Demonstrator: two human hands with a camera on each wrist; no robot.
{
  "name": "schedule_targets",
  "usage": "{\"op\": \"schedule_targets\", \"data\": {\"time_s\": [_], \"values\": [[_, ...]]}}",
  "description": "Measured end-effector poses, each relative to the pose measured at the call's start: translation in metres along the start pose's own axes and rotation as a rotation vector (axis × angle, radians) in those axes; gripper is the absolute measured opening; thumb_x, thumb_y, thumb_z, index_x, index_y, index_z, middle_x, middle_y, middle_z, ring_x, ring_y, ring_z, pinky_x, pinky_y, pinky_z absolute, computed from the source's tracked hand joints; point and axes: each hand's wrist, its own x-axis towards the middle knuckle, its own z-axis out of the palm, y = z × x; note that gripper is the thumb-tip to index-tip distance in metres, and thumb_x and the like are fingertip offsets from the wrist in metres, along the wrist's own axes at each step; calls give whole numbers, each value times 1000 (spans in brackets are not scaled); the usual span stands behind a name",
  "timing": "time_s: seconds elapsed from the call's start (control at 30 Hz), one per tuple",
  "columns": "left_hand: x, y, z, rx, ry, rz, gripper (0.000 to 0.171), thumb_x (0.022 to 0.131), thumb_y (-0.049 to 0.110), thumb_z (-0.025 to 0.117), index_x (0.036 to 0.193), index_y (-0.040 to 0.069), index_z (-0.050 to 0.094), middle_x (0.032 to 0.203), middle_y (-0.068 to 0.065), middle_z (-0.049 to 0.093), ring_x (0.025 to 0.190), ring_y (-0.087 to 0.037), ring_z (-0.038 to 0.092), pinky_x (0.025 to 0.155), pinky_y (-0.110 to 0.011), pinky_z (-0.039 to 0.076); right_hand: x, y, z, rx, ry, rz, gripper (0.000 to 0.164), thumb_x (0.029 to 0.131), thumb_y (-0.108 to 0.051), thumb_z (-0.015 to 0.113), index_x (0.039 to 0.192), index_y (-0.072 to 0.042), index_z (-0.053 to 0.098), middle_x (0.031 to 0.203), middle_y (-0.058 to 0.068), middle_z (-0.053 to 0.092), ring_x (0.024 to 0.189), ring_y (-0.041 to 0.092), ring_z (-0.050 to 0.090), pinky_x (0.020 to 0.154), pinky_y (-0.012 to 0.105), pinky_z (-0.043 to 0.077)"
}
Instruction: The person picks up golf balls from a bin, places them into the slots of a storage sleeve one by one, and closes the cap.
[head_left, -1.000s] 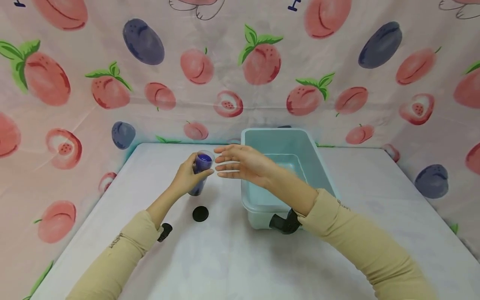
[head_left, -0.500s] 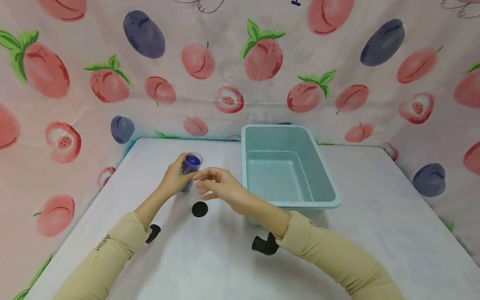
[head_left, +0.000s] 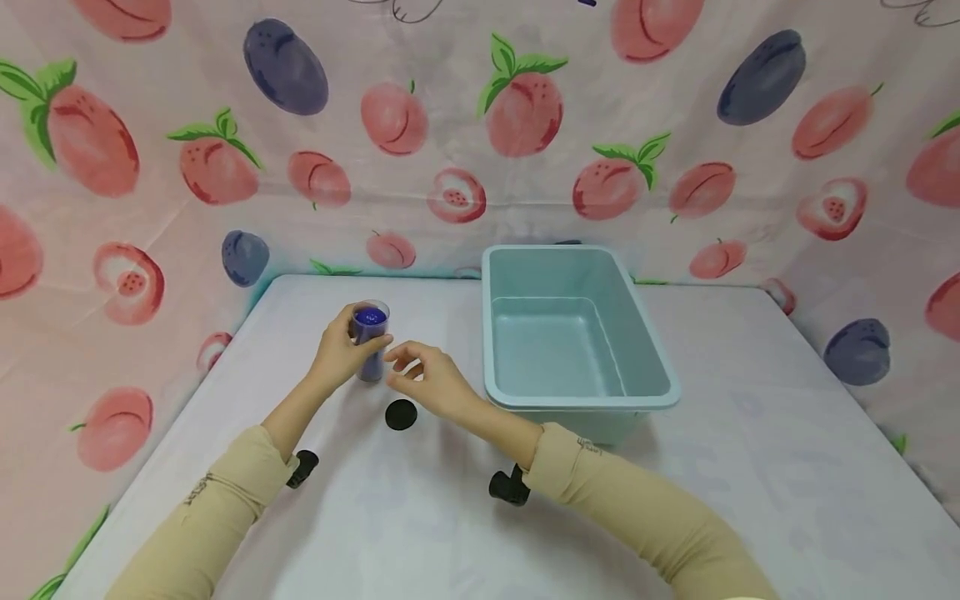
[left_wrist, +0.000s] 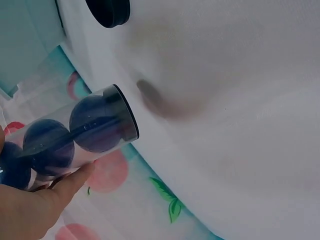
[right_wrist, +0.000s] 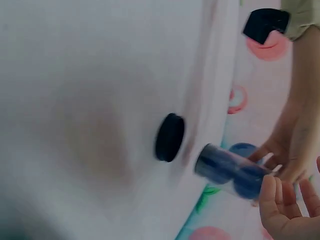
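Note:
My left hand (head_left: 333, 350) holds a clear tube (head_left: 370, 367) near its open top, fingers and thumb wrapped round it. Several dark blue balls (left_wrist: 48, 146) are stacked inside, and a black cap closes the bottom end. Close to the tube's right side, my right hand (head_left: 435, 381) has its fingers loosely bent with nothing in them; whether a fingertip touches the tube I cannot tell. A round black lid (head_left: 401, 414) lies on the white table in front of the tube, also visible as a dark disc (right_wrist: 170, 137) in the right wrist view.
A pale blue-green plastic tub (head_left: 581, 402) with no contents visible stands right of the hands. Black wrist mounts (head_left: 508, 487) sit below the forearms. Fruit-print cloth (head_left: 465, 108) hangs behind the white table (head_left: 750, 467).
The left hand has shifted left with the tube. My right hand has come left and down from over the tub's edge to beside the tube, its fingers bending more. The lid has stayed put.

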Motion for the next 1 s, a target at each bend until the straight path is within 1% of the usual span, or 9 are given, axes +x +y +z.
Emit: {"op": "schedule_targets", "data": {"time_s": [0.13,0.23,0.3,0.37,0.53,0.67,0.8,0.9,1.0], "values": [[1,0,-3,11,27,-43,65,88,22,67,140,-1,35,130,-28,49,115,-38,48,101,-57,37,5,11,8,-99,19,-10,36,88,-9,64,122,-1,56,109,18,61,95,30,61,76,24,51],[2,0,-3,3,48,-56,64,88,21,68,139,-1,36,129,-28,50,114,-38,49,100,-56,38,8,18,15,-181,10,-6,41,87,-12,66,125,-2,54,113,18,60,102,32,59,84,31,51],[3,0,-4,-14,63,-60,63,87,20,68,138,0,38,129,-27,51,114,-38,49,101,-56,38,10,21,19,-228,-2,11,43,87,-14,67,126,-3,54,118,19,59,108,32,57,90,37,49],[4,-1,-4,-30,72,-60,62,87,20,69,138,1,39,129,-27,52,115,-38,50,103,-56,37,11,23,22,-283,-20,38,45,87,-17,68,127,-3,53,123,19,58,113,32,55,94,40,47],[6,-7,-7,-52,78,-75,61,85,19,70,136,2,42,129,-26,53,115,-36,50,104,-55,37,13,27,27,-485,-81,124,55,85,-30,70,131,-7,52,127,14,57,113,32,53,91,40,48],[5,-13,-12,-74,70,-100,61,85,19,70,137,4,42,132,-25,51,123,-38,48,106,-55,35,15,32,31,-629,-143,168,63,82,-41,71,133,-10,51,131,12,53,114,32,51,88,43,47],[5,-16,-13,-84,53,-114,63,85,21,71,138,4,41,133,-25,51,125,-38,47,106,-54,36,16,38,34,-703,-180,184,64,78,-43,74,131,-13,54,129,10,53,112,29,50,86,42,46],[6,-15,-12,-81,43,-118,64,85,22,71,139,5,41,133,-25,51,123,-37,48,105,-52,38,16,41,35,-714,-194,201,64,75,-39,78,129,-15,55,126,10,53,111,28,49,86,42,46],[7,-16,-11,-87,41,-118,64,85,21,71,139,4,41,134,-25,51,124,-37,47,105,-52,38,16,43,36,-716,-197,213,62,73,-35,81,127,-16,57,124,9,53,111,28,47,86,42,45]]}}
